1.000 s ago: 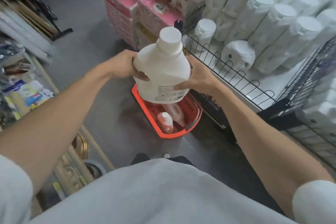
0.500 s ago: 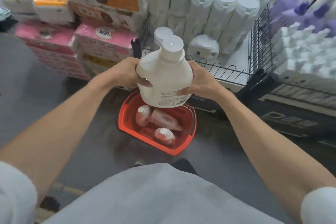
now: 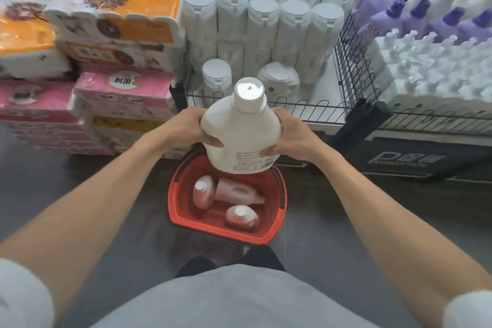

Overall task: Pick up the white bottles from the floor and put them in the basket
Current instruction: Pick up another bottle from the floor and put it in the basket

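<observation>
I hold a large white bottle (image 3: 241, 130) upright in the air between both hands. My left hand (image 3: 187, 128) grips its left side and my right hand (image 3: 290, 138) grips its right side. Directly below it a red basket (image 3: 226, 229) sits on the dark floor. Three bottles lie inside the basket (image 3: 203, 190), (image 3: 237, 192), (image 3: 241, 217), tinted pink by its red walls. The held bottle hides the basket's far rim.
A wire-fenced display shelf (image 3: 306, 108) behind the basket holds several white bottles (image 3: 262, 29). Stacked tissue packs (image 3: 117, 88) stand to the left, purple and white bottles (image 3: 426, 42) to the right. My feet (image 3: 197, 263) are near the basket's front.
The view has swung right and now faces the shelf straight on. The bottle stays gripped by both hands above the basket, which now sits centred below.
</observation>
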